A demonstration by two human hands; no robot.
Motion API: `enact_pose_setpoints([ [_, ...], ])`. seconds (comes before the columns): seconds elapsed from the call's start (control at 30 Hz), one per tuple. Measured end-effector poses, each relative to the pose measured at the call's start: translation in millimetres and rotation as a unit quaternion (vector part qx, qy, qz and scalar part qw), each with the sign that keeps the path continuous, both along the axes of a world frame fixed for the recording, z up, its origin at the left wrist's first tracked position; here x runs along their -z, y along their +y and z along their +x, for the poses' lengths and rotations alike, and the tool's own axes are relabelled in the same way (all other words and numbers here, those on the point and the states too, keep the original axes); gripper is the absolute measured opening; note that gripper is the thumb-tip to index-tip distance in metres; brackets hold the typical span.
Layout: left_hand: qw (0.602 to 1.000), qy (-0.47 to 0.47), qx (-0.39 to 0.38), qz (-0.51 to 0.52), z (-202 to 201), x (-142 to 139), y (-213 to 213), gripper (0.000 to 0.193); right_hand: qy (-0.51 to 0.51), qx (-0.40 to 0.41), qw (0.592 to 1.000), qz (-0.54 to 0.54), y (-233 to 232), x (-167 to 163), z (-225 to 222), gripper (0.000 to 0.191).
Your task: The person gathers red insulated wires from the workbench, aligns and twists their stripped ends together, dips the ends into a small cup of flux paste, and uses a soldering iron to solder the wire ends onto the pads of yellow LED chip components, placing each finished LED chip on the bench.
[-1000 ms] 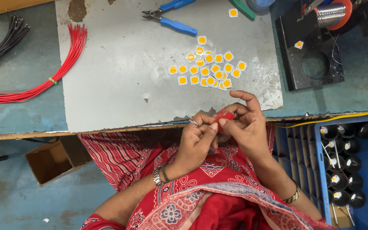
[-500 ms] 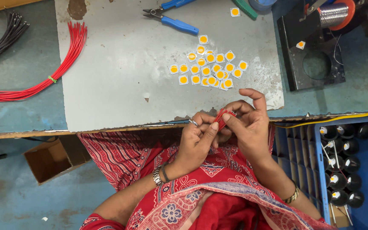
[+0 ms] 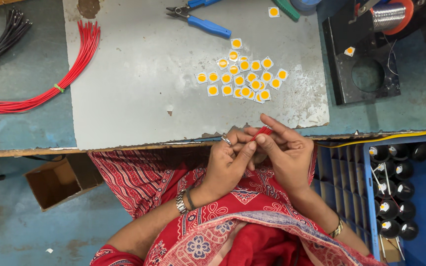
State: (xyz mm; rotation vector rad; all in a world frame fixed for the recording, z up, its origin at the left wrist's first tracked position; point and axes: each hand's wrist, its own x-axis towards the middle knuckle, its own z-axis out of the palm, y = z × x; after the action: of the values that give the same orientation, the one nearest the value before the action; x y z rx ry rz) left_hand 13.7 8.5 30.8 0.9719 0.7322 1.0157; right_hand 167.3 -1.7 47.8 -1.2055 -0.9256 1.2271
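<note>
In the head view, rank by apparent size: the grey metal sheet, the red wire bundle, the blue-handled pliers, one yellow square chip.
1. grey metal sheet
2. red wire bundle
3. blue-handled pliers
4. yellow square chip

All lie on the same bench, so camera distance hardly skews this.

An electronics workshop; pliers (image 3: 200, 18), wire bundles (image 3: 50, 83), solder spool (image 3: 389, 16) on the bench.

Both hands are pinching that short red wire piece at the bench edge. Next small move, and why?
Probably carry the red wire piece forward to the pile of yellow square chips. Left hand and right hand both pinch it just short of the grey mat, and the chips lie directly ahead.
</note>
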Motion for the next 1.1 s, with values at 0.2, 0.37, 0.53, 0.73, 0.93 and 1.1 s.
enact_pose_setpoints([
  [0.2,0.999,0.016,0.04,-0.006,-12,-22,13,0.017,-0.032,-0.022,0.999,0.008,13,-16,6,0.027],
  [0.37,0.997,0.055,0.051,-0.034,-24,-44,13,0.024,-0.077,-0.065,0.992,0.078,20,-35,2,0.032],
  [0.53,0.992,0.102,-0.015,0.073,-24,-45,4,0.022,-0.069,-0.105,0.988,0.086,19,-42,-5,0.027],
  [0.73,0.998,0.053,-0.032,0.02,-20,-41,-22,0.027,-0.043,-0.133,0.988,0.061,8,-45,-6,0.025],
  [0.93,0.991,0.114,-0.041,0.054,-26,-40,-33,0.028,-0.014,-0.157,0.985,0.069,5,-45,-7,0.024],
  [1.1,0.976,0.159,-0.097,0.112,-28,-40,-37,0.027,0.044,-0.162,0.984,0.053,5,-43,-13,0.029],
])
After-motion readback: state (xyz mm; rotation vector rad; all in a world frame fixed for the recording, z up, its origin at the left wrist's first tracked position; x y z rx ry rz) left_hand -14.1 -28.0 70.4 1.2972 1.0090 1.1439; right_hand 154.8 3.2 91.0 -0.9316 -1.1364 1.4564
